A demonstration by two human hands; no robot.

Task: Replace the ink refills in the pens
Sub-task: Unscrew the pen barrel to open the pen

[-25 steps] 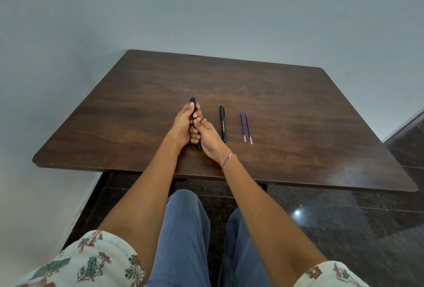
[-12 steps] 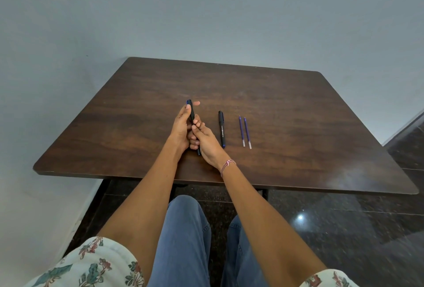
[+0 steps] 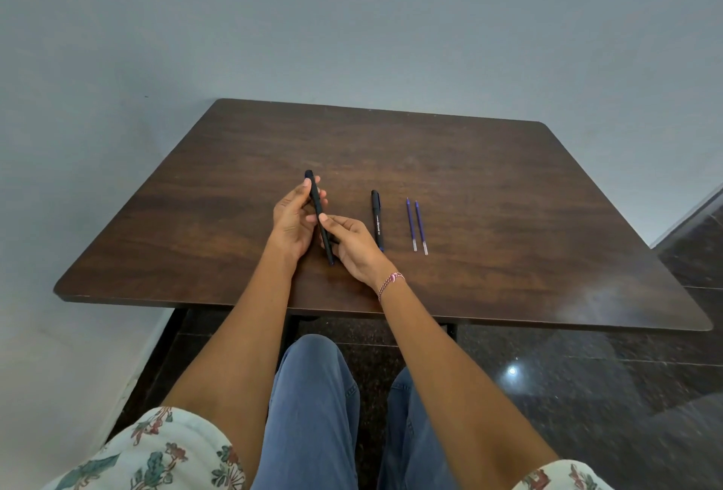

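Wooden table (image 3: 508, 184) lies mostly bare; both hands, left hand (image 3: 291, 221) and right hand (image 3: 354, 245), grip one black pen (image 3: 319, 211) mid-table.

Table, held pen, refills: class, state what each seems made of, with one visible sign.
Table: dark wood-grain top, probably laminate; streaked grain, soft sheen.
Held pen: matt black, likely plastic; no glint.
Refills: thin blue tubes with pale ends, probably plastic.

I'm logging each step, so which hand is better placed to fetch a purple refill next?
Right. The right hand is nearer the two purple refills lying to its right; the left hand sits farther, gripping the pen.
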